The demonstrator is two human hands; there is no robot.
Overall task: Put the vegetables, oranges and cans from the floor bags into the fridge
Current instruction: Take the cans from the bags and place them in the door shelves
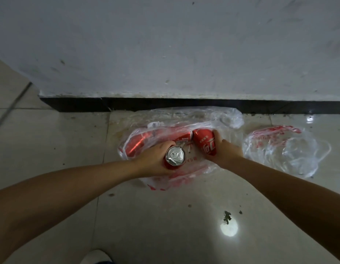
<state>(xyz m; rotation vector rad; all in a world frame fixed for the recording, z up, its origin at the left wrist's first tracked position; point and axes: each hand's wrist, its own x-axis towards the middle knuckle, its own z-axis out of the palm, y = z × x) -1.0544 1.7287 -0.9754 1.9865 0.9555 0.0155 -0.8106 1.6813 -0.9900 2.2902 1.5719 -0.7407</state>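
Near the middle of the frame, on the tiled floor [165, 216] at the foot of a grey wall [165, 44], lies a clear plastic bag with red print [161, 178], and both hands are at it. The left hand [154, 161] has its fingers curled round an upright can [175, 157], whose silver top faces the camera. The right hand [225, 149] grips a second can [204, 142], which lies tilted with its long axis running from lower right to upper left, its far end pointing at the bag's middle. More red cans [144, 141] lie on their sides under the plastic, up and left of the left hand, their long axes roughly across the frame; how many I cannot tell. A second bag [279, 149] sits at the right, well apart from the hands, and looks flat.

Both hands being full, the coming move seems to be lifting these two cans clear. The fridge is nowhere in the picture, so which way to carry them cannot be told. The cans left in the bag lie nearer the left hand.
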